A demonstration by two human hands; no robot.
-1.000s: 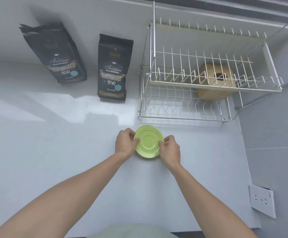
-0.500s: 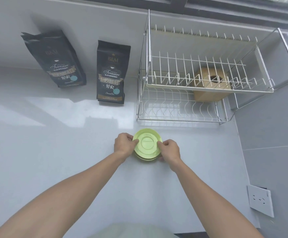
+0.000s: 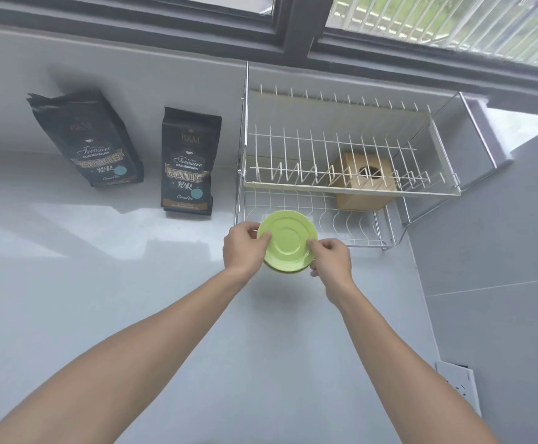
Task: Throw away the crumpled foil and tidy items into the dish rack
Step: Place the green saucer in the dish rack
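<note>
A green saucer (image 3: 288, 240) is held off the white counter, tilted with its underside ring toward me, just in front of the lower tier of the wire dish rack (image 3: 351, 187). My left hand (image 3: 243, 248) pinches its left rim and my right hand (image 3: 331, 259) pinches its right rim. A second green rim seems to show beneath it, so it may be a stack of two. The rack has two tiers with empty plate slots. No crumpled foil is in view.
A wooden box (image 3: 363, 182) with a round hole sits at the right of the rack's lower tier. Two black coffee bags (image 3: 89, 141) (image 3: 190, 163) stand against the wall to the left. A grey tiled wall with a socket (image 3: 459, 384) closes the right side. A window runs above.
Both hands have lifted the saucer from the counter, flipped it and carried it forward to the rack's front edge. The head view has tilted up, bringing the window into sight.
</note>
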